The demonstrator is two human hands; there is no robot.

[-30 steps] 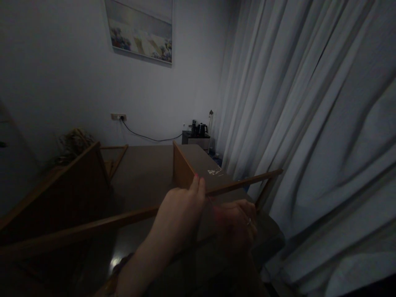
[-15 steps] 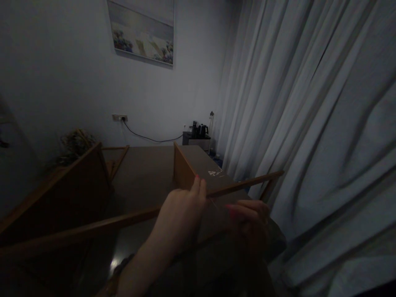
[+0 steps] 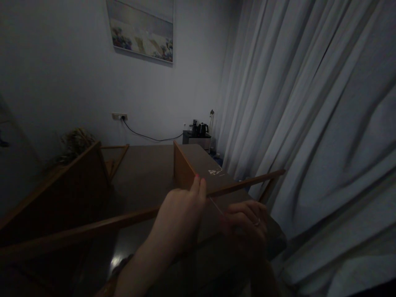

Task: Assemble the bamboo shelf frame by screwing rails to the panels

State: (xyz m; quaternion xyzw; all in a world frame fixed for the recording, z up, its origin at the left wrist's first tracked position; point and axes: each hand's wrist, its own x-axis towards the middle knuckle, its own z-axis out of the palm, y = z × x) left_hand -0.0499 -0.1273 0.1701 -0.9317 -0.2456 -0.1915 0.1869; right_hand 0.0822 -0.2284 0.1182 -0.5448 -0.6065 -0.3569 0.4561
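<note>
The room is dim. My left hand point(image 3: 182, 210) is closed over a long wooden rail point(image 3: 93, 227) of an overturned piece of wooden furniture, fingertips on the rail's top edge. Just to its right and slightly lower, my right hand point(image 3: 247, 220) has its fingers curled in a pinch, a ring showing. A thin pale strand point(image 3: 216, 206) runs from that pinch up to the rail beside my left fingertips. A wooden panel point(image 3: 182, 169) stands upright behind the rail, on a brown board point(image 3: 145, 173).
A white curtain point(image 3: 309, 123) fills the right side, close to the furniture. A second wooden panel point(image 3: 62, 185) leans at left. Against the far wall are a small table with a kettle point(image 3: 201, 130), a wall socket with a cable point(image 3: 119, 116), and a picture point(image 3: 140, 29).
My right hand shifted a little to the right and curled its fingers tighter on the strand. My left hand stayed on the rail.
</note>
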